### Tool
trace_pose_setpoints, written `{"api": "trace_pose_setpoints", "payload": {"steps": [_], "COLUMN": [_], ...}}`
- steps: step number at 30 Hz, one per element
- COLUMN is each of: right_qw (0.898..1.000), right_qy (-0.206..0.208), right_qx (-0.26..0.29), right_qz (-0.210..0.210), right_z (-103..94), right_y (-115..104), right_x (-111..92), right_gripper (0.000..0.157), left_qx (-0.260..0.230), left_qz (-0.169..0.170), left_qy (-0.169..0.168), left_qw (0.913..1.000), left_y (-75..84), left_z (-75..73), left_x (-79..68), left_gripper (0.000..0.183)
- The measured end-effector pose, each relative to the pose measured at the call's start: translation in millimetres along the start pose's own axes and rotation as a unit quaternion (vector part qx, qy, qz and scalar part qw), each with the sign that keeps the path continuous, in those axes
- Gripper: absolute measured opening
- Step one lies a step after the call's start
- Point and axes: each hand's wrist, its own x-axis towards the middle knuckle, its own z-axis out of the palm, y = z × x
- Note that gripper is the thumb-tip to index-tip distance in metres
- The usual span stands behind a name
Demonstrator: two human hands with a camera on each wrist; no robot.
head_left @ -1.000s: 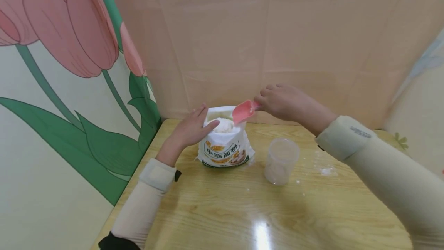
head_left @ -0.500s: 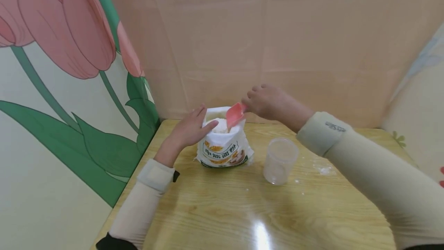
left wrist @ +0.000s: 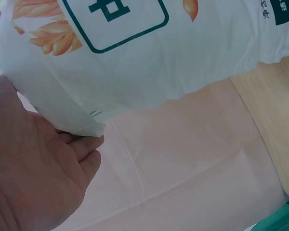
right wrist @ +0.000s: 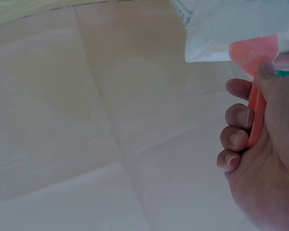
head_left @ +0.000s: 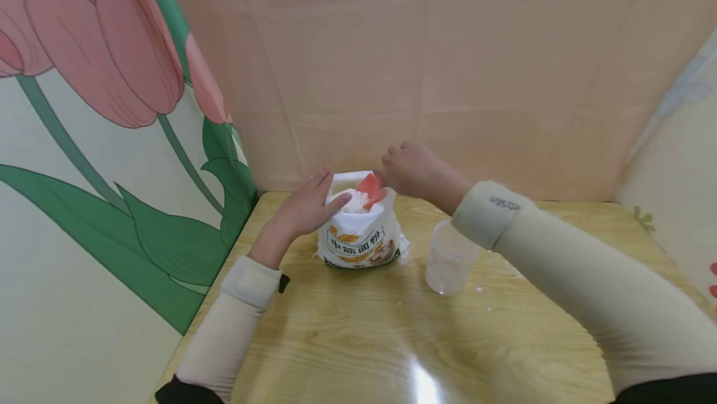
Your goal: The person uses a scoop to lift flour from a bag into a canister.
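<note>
While the pink scoop (head_left: 370,187) lies in the open mouth of the white flour bag (head_left: 361,239), a clear tub (head_left: 447,267), partly behind the right cuff (head_left: 487,217), stands on the counter (head_left: 336,335), right grip (head_left: 414,170) curled round the scoop handle (right wrist: 256,115), left grip (head_left: 304,208) straight-fingered against the bag.

Long-sleeved, in cream and black.
The left sleeve (head_left: 215,348), lightly creased, ends in a paler, broad cuff (head_left: 251,282) with a small black tab (head_left: 284,283) at its side. The right sleeve (head_left: 577,298) has a matching band (head_left: 487,217) marked with small dark lettering (head_left: 505,203), too blurred to read. Black fabric (head_left: 672,388) shows farther up on both sides; the fingers (right wrist: 239,117) are bare.
</note>
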Motion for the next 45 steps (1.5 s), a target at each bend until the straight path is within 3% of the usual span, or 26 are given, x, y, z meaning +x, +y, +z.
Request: {"api": "trace_pose_setpoints", "payload": {"steps": [8,18,30,39,45], "right_qw": [0.999,0.992,0.995,0.995,0.992], "right_qy": [-0.052,-0.121,-0.093,-0.073,-0.082], "right_qx": [-0.014,-0.022,-0.023,0.062,0.095], "right_qz": [0.002,0.007,-0.005,0.002,0.016], "right_z": [-2.2,-0.7,8.8,18.0,21.9], "right_y": [-12,-27,-33,-29,-29], "right_x": [18,36,41,34,28], "right_gripper": [0.014,0.026,0.017,0.010,0.016], "left_qx": [-0.002,-0.004,-0.003,-0.008,-0.013], "left_qz": [0.009,0.014,0.017,0.018,0.012], "left_qy": [-0.001,0.005,-0.001,0.002,0.000], "left_qw": [1.0000,0.9999,0.9998,0.9998,0.9998], "left_y": [-0.6,-5.5,-4.6,-3.5,-2.9], "left_z": [-1.7,1.0,1.4,2.1,2.1], "left_x": [-0.9,-1.0,1.8,0.1,-1.5], "left_gripper": [0.098,0.102,0.098,0.101,0.101]}}
